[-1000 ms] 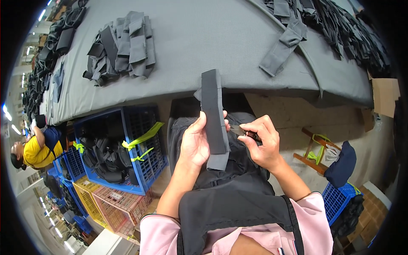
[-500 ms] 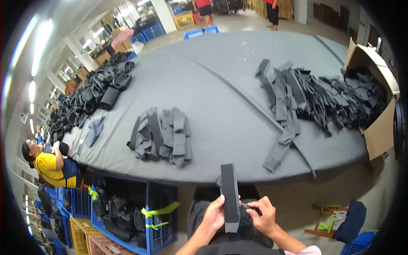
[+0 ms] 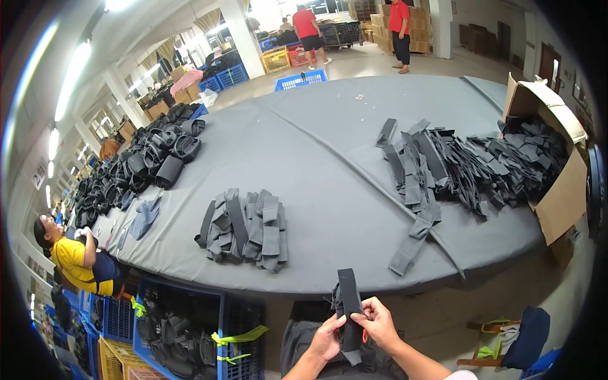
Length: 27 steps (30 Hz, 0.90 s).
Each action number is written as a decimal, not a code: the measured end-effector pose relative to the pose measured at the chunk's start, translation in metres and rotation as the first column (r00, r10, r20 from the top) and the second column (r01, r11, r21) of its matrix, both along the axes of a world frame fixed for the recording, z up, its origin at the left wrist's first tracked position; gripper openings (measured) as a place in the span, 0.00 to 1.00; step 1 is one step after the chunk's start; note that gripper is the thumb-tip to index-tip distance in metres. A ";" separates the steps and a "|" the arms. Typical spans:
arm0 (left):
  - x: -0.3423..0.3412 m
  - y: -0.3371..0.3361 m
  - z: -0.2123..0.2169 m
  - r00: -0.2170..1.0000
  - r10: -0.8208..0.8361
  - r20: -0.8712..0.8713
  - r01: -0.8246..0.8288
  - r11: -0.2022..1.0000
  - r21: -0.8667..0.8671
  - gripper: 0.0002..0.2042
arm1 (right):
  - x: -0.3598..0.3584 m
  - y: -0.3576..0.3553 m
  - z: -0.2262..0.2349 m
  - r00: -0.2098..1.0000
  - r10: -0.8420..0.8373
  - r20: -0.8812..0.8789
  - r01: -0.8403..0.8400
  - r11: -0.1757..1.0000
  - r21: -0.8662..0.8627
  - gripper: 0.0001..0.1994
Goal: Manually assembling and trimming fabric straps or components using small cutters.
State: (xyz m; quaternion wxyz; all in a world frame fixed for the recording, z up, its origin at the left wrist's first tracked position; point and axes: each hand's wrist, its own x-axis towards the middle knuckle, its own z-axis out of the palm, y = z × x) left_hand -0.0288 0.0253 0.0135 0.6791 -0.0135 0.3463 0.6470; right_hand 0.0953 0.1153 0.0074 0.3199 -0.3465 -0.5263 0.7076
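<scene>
Over my lap, a black and grey fabric strip (image 3: 348,291) points away from me, its far end near the table edge. My left hand (image 3: 326,339) is closed on its left side, thumb lying on the strip. From the other side my right hand (image 3: 379,323) pinches the same strip with thumb and fingers. A small orange loop (image 3: 365,336) shows under the right fingers; what it belongs to is hidden. Ahead on the table lies a small pile of similar strips (image 3: 244,231), and a bigger heap of strips (image 3: 456,164) spreads to the right.
The big table (image 3: 323,221) has a grey cover with a long ridge. A cardboard box (image 3: 560,202) lies tipped at its right end. Black rounded pieces (image 3: 139,161) are heaped at left, near a person in yellow (image 3: 73,256). A blue crate (image 3: 221,335) stands below the table edge.
My view has tilted up slightly. The strip has turned a little, and my right hand has moved onto it from beside its edge. The orange loop now shows.
</scene>
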 end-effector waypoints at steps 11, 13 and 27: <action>0.000 -0.003 -0.001 0.996 -0.004 -0.089 0.009 0.999 0.049 0.16 | 0.010 0.002 0.010 0.969 -0.006 0.245 -0.063 0.960 0.271 0.06; 0.000 -0.003 -0.001 0.997 -0.005 -0.082 0.009 0.999 0.052 0.15 | 0.010 0.004 0.013 0.971 -0.102 0.217 -0.050 0.801 0.597 0.08; 0.005 0.004 0.009 0.977 0.015 -0.215 -0.017 1.000 -0.004 0.11 | 0.004 0.000 0.033 0.989 -0.138 0.049 0.090 0.838 0.538 0.08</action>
